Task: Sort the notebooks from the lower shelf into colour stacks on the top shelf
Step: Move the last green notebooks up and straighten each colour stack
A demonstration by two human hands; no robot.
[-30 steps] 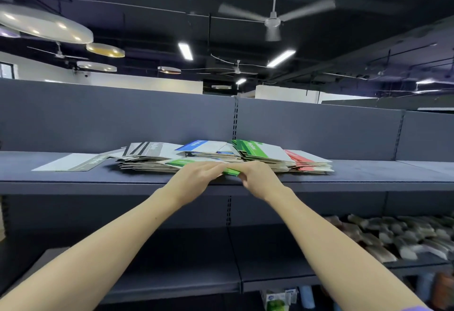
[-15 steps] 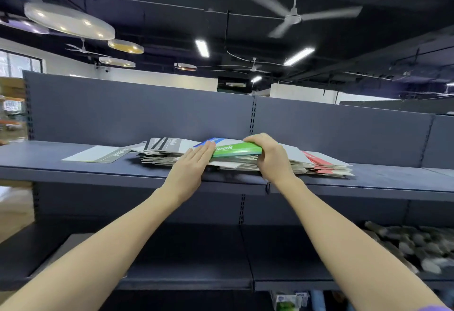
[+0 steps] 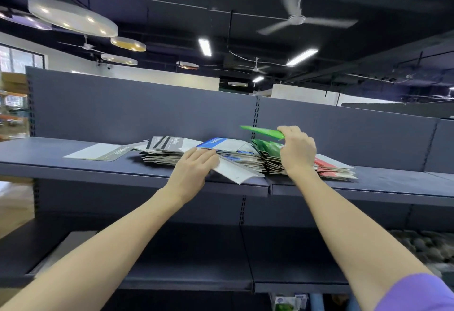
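Gripping a green notebook (image 3: 262,132) at its near corner, the right hand (image 3: 297,150) has its fingers curled round the cover and holds it lifted above the green stack (image 3: 266,150), right of the frame's centre. The left hand (image 3: 194,167) lies flat with straight fingers on a white notebook (image 3: 233,170) that juts over the front edge of the top shelf (image 3: 73,165); it presses rather than grasps.

That overhang looks like the chief risk: if the left hand lifts or slides, the white notebook could tip off the lip and fall toward the lower shelf (image 3: 186,274) at the bottom of the frame. The green notebook is pinched only at one end, so it may droop or slip when set down, and land skewed across the blue stack (image 3: 221,145) just to its left. The stacks touch one another and are fanned unevenly, so a nudge from either wrist could mix colours or push the red stack (image 3: 331,169) at the right toward the edge. Further left, the black-striped stack (image 3: 162,150) and a lone grey notebook (image 3: 98,152) lie beyond both hands.
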